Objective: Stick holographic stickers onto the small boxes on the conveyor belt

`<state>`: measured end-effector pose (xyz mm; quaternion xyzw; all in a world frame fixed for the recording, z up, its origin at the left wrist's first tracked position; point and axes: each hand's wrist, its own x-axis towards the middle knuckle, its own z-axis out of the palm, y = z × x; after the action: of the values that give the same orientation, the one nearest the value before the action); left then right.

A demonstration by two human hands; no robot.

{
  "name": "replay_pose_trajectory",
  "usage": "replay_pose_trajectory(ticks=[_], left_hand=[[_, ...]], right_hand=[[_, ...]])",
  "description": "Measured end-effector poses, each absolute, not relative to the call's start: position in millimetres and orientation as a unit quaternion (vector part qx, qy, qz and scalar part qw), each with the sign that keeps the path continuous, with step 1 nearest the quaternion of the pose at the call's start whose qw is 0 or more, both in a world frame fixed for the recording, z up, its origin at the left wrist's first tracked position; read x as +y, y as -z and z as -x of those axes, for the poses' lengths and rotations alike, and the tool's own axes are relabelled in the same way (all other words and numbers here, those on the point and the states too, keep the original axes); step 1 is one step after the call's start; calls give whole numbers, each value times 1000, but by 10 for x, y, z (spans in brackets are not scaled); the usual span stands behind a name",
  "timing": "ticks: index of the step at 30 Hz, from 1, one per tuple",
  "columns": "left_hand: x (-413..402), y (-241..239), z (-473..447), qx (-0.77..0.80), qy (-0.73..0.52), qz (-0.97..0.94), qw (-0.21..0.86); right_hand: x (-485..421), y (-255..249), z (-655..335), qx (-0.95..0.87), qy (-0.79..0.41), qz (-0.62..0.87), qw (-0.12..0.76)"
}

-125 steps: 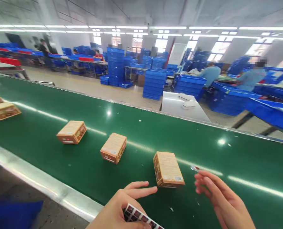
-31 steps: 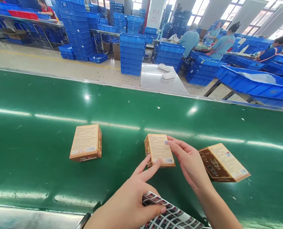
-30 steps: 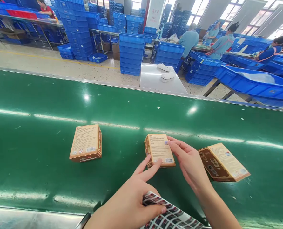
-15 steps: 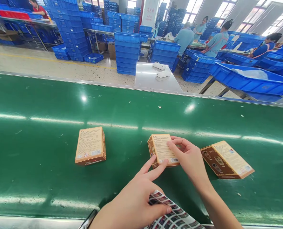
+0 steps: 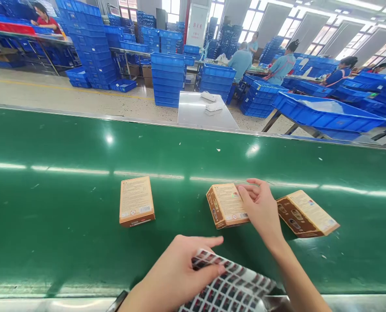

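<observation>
Three tan cardboard boxes lie on the green conveyor belt (image 5: 66, 208). My right hand (image 5: 261, 210) rests on the middle box (image 5: 227, 206), fingertips pressed together on its top right corner. My left hand (image 5: 180, 277) is closed on a sheet of small stickers (image 5: 231, 286) near the belt's front edge and is clear of the box. A second box (image 5: 136, 201) lies to the left. The third box (image 5: 306, 213) lies askew just right of my right hand.
A metal rail (image 5: 33, 303) edges the belt in front. Beyond the belt stand a small steel table (image 5: 196, 115), stacks of blue crates (image 5: 168, 78) and long blue bins (image 5: 325, 115). Several workers sit at benches in the back.
The boxes have drifted right along the belt. My left hand's fingers came off the middle box and drew back onto the sticker sheet. My right hand stays pressed on the box's corner.
</observation>
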<state>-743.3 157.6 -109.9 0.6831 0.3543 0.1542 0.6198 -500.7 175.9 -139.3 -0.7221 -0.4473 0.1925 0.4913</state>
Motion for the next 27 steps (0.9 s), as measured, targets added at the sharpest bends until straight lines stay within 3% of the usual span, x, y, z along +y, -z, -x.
replay_pose_trajectory(ticks=[3, 8, 13, 18, 21, 27], left_hand=[[1518, 1095, 7643, 457, -178, -614, 619], [1419, 1055, 7961, 505, -239, -579, 594], [1339, 1002, 8053, 517, -252, -591, 566], [1311, 1020, 8055, 516, -271, -584, 565], [1326, 1047, 8106, 520, -282, -564, 576], [1442, 1048, 8264, 469, -250, -610, 588]], right_hand=[[1602, 1205, 5054, -549, -159, 684, 453], [1290, 947, 5433, -813, -111, 476, 317], [1252, 941, 5786, -858, -47, 418, 295], [1246, 934, 5848, -860, -57, 406, 304], [1223, 898, 5807, -843, -115, 411, 328], [1602, 969, 5705, -579, -440, 559, 398]])
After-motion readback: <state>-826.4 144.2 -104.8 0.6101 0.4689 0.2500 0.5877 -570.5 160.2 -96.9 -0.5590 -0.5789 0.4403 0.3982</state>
